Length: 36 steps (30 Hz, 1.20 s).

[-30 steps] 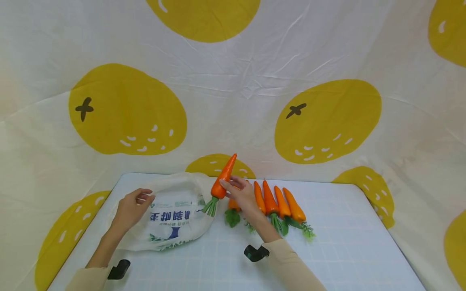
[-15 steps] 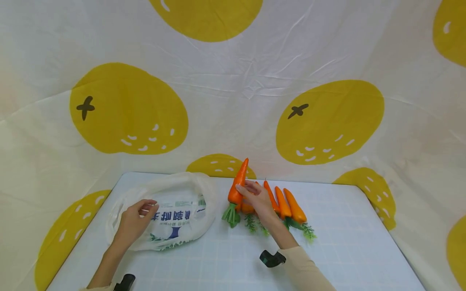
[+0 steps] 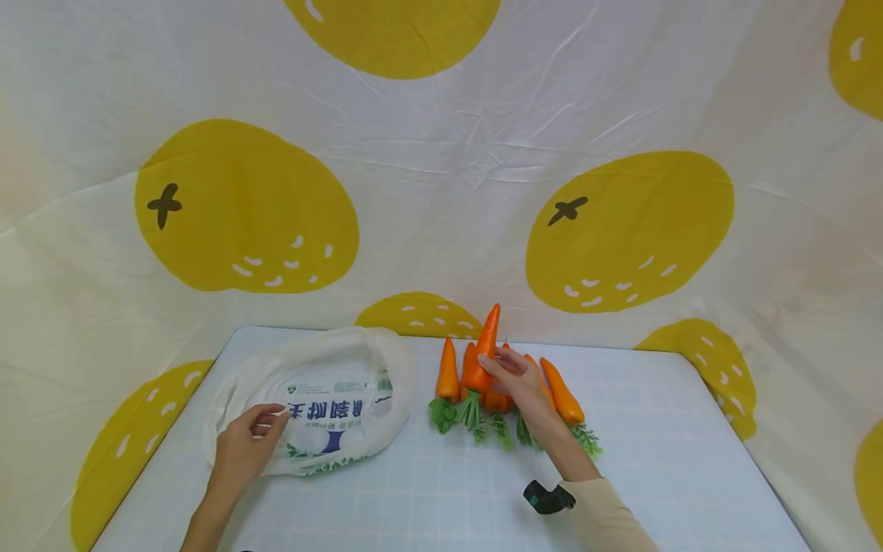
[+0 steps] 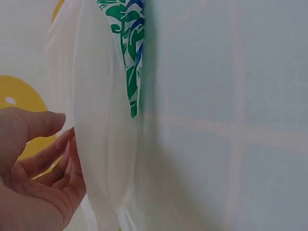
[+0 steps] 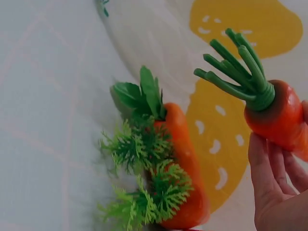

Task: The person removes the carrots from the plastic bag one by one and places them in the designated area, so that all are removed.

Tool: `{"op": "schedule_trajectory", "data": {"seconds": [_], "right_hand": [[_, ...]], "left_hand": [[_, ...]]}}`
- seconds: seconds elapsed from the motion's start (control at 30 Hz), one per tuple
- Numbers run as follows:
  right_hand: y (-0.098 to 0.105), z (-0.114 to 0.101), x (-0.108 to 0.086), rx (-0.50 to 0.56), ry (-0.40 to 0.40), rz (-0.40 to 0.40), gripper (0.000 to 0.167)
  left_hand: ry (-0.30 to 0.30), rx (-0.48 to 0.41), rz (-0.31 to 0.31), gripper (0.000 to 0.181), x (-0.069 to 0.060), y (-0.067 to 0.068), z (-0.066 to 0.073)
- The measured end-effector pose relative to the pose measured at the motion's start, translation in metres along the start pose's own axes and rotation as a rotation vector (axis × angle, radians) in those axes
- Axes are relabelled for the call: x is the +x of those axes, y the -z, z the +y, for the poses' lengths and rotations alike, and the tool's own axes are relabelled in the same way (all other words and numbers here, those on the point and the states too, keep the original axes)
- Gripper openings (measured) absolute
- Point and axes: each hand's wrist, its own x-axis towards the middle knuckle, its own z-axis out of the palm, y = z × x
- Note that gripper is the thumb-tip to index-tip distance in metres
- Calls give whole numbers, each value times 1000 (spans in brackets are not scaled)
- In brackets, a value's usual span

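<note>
My right hand (image 3: 520, 377) holds an orange carrot (image 3: 483, 360) with short green stems, its tip pointing up, above a row of other carrots. In the right wrist view its green stems (image 5: 245, 72) stick out past the fingers, which grip the orange body. Over the near left part of a white plastic bag (image 3: 403, 376) is my left hand (image 3: 244, 443), with nothing held. The left wrist view has its thumb (image 4: 45, 122) apart from the loosely bent fingers, close beside the bag's pale side (image 4: 103, 125); whether they touch it I cannot tell.
Several carrots with leafy tops lie side by side, among them a left one (image 3: 448, 372) and a right one (image 3: 562, 392). The bag lies mouth up, with printed lettering inside. A pale checked table (image 3: 428, 498) meets a fruit-patterned cloth (image 3: 441, 230) at the back.
My right hand has carried the carrot rightward, from beside the bag to over the row of carrots, uncovering those at the left. My left hand has come lower and nearer to me.
</note>
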Motion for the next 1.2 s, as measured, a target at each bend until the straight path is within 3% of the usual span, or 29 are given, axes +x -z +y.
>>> {"op": "schedule_trajectory", "data": {"seconds": [0.53, 0.63, 0.9, 1.2], "right_hand": [[59, -3, -5, -91, -81, 139, 70], [69, -3, -6, -106, -80, 144, 72], [98, -8, -14, -148, -74, 191, 76], [127, -6, -20, -150, -105, 237, 81]], "left_hand": [[120, -36, 221, 27, -13, 3, -20], [155, -39, 231, 28, -14, 3, -22], [229, -32, 180, 32, -11, 2, -27], [231, -12, 170, 34, -10, 0, -39]]}}
